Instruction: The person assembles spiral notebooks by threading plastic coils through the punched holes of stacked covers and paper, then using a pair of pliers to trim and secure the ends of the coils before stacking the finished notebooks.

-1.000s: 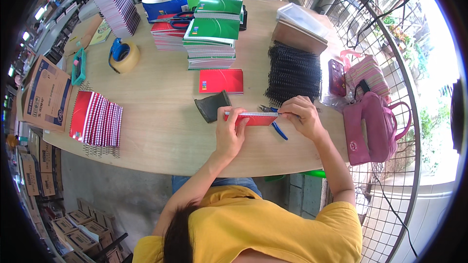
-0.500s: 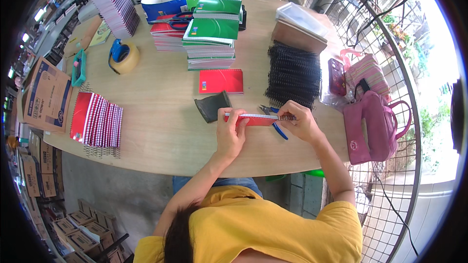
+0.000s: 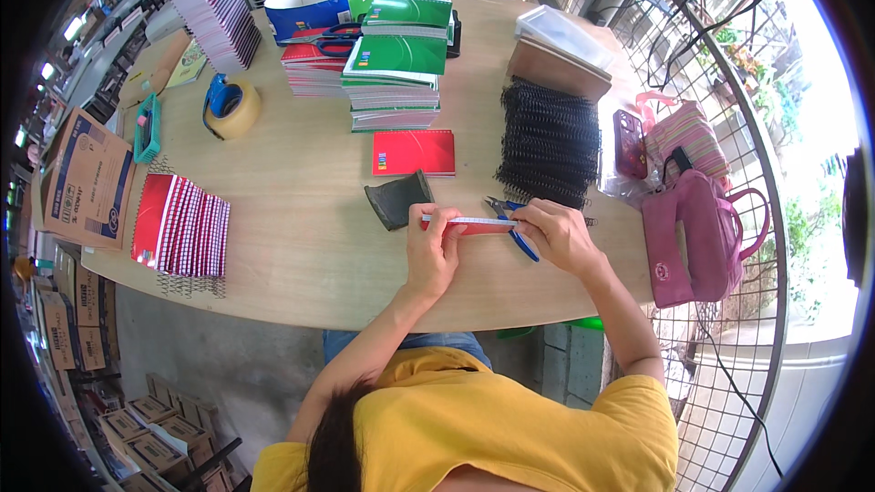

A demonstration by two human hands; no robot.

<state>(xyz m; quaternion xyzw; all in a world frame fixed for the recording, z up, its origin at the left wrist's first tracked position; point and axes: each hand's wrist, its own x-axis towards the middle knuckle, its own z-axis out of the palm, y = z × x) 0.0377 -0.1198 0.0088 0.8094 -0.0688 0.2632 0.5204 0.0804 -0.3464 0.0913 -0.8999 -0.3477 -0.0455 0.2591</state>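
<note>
My left hand (image 3: 433, 253) grips a small red notebook (image 3: 474, 229) by its left end, its white-edged spine turned up. At the notebook's right end, the fingers of my right hand (image 3: 561, 235) are pinched together on a thin black spiral wire, mostly hidden by the hand. Blue-handled pliers (image 3: 525, 245) lie on the table just behind the notebook, partly under my right fingers. A dark curved pad (image 3: 399, 200) lies beyond my left hand. Farther back, another red notebook (image 3: 414, 153) lies flat.
Black wire coils (image 3: 549, 141) are piled at the right, near a pink bag (image 3: 690, 241) and a phone (image 3: 630, 143). Green notebooks (image 3: 396, 55) with scissors (image 3: 330, 38) stand at the back. Bound red notebooks (image 3: 182, 223), a tape dispenser (image 3: 231, 109) and a carton (image 3: 88, 179) are at left.
My right hand has turned and closed in by the notebook's right end; the black wire that stuck out there is now mostly covered. My left hand holds its place.
</note>
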